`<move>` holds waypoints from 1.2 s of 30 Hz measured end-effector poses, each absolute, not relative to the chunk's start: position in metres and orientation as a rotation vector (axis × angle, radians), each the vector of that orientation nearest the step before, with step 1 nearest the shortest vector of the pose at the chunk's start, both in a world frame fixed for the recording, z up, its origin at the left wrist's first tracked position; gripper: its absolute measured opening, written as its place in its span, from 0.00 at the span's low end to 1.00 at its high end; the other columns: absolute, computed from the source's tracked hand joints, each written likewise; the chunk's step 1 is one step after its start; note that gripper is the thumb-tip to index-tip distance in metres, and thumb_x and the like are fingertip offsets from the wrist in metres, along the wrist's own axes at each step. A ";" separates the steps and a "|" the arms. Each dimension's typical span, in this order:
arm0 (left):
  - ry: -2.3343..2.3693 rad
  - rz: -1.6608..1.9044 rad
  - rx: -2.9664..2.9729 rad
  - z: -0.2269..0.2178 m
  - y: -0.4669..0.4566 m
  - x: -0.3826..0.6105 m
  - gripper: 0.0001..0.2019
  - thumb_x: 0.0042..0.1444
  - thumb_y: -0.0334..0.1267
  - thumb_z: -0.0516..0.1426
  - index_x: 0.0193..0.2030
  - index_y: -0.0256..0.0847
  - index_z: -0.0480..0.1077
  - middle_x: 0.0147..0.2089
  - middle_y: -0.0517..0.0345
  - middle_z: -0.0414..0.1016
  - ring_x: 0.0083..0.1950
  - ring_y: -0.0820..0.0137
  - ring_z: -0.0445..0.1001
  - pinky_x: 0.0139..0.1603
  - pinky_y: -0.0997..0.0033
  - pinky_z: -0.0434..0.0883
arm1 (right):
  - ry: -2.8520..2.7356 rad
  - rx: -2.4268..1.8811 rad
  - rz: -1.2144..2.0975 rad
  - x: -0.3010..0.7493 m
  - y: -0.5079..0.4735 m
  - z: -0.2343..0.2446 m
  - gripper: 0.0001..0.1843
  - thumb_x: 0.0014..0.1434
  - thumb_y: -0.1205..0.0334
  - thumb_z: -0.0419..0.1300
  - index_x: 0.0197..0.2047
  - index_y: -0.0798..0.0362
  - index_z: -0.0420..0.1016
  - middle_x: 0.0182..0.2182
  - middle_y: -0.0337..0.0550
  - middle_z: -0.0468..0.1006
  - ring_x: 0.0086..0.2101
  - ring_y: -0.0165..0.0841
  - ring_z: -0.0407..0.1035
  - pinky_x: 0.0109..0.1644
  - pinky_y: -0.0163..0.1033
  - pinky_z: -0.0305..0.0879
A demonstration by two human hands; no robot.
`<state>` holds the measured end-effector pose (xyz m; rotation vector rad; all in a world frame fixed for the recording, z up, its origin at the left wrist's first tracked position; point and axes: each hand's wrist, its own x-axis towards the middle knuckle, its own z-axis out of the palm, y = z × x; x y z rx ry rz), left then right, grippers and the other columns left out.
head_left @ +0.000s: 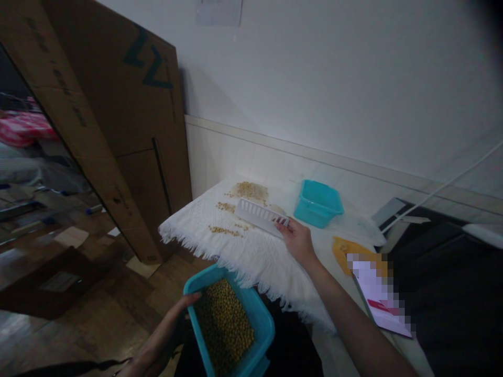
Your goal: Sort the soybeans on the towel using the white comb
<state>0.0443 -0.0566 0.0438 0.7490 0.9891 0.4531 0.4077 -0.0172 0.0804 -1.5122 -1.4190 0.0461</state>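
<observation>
My left hand [178,309] grips the left rim of a teal plastic tub [257,309], with the thumb over the edge. Yellowish soybean-like beans [228,314] fill much of this tub, held below the table's front edge. In my right hand [298,241] is the near end of a long white slotted plastic tray [257,219], fingers closed round it. The tray is low over the white fringed cloth [200,214]; whether it touches the cloth I cannot tell. Loose beans [226,231] lie left of it, and a paler heap of small pieces [249,190] lies behind.
A second teal tub [319,204] stands at the back of the table near the wall. To the right lie a yellow packet [341,251] and a purple-white packet [379,298]. A tall cardboard box [145,115] rises at the left.
</observation>
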 end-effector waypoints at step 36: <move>1.034 0.468 0.642 0.000 -0.046 0.039 0.35 0.50 0.68 0.66 0.53 0.41 0.82 0.50 0.42 0.90 0.63 0.41 0.82 0.64 0.48 0.75 | -1.463 -1.511 0.262 0.392 -0.019 0.079 0.16 0.65 0.49 0.63 0.35 0.52 0.83 0.25 0.40 0.80 0.27 0.35 0.71 0.32 0.36 0.63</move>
